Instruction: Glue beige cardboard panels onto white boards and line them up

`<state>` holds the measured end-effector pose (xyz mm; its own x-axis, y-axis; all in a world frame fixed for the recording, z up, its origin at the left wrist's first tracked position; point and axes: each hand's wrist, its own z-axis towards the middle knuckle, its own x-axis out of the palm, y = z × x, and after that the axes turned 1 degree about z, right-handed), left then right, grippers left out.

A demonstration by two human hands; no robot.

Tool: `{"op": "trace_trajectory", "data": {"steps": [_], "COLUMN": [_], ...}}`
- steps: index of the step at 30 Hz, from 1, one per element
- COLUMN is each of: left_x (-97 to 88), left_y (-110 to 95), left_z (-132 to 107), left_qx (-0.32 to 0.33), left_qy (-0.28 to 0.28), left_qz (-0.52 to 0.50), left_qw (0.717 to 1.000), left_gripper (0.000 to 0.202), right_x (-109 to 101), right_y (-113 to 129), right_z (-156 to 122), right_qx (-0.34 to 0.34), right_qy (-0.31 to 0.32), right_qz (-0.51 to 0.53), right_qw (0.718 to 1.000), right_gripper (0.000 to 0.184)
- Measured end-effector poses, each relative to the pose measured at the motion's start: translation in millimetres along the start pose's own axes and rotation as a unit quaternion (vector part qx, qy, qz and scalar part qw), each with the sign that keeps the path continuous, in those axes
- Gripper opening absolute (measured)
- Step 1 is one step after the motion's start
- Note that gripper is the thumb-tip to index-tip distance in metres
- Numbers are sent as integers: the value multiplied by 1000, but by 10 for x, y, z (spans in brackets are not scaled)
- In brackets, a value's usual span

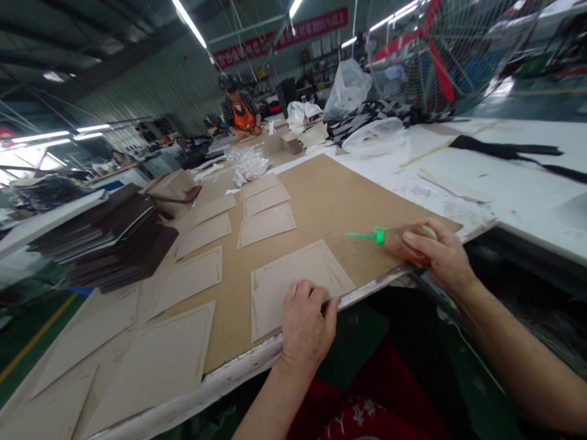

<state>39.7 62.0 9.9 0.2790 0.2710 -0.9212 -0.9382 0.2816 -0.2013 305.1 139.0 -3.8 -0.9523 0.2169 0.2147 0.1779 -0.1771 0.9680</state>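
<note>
My right hand is wrapped around a glue bottle of translucent amber plastic. Its thin green nozzle points left above the brown board. On a beige cardboard panel near the board's front edge rests my left hand, its fingers bent loosely over the panel and its thumb apart by the edge. Thin wet-looking streaks run along that panel's borders. Several similar panels lie in rows to the left, among them a large front panel and a smaller one farther back.
The brown board covers the near tabletop. A stack of dark brown sheets stands at left. Crumpled clear plastic, plastic bags and black strips lie beyond. A large fan stands at upper right; a person in an orange apron works far back.
</note>
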Motion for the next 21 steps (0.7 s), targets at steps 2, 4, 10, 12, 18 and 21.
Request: {"op": "trace_trajectory", "data": {"steps": [2,4,10,12,18,21], "left_x": [-11,-22,-18,-9,-30,-60], "left_y": [-7,-21,-48,-39,50,123], "left_z": [19,34,57,56,7,-9], "left_qx": [-3,-3,30,59,137,172], "left_qy": [14,24,34,35,0,4], "left_qz": [12,26,74,100,173,197], "left_qw": [1000,999,996,993,975,965], "left_gripper": [9,8,16,18,13,12], "right_x": [5,6,-1,-4,-23,-33], "right_y": [-69,-131,-175,-169,-126,-91], "right_z": [27,35,58,66,14,-3], "right_qx": [3,4,13,20,30,80], "right_qy": [7,9,-9,-10,-16,-46], "right_qz": [-9,-11,6,9,35,77], "right_qw": [1000,1000,1000,1000,999,993], "right_gripper": [27,27,28,28,33,41]}}
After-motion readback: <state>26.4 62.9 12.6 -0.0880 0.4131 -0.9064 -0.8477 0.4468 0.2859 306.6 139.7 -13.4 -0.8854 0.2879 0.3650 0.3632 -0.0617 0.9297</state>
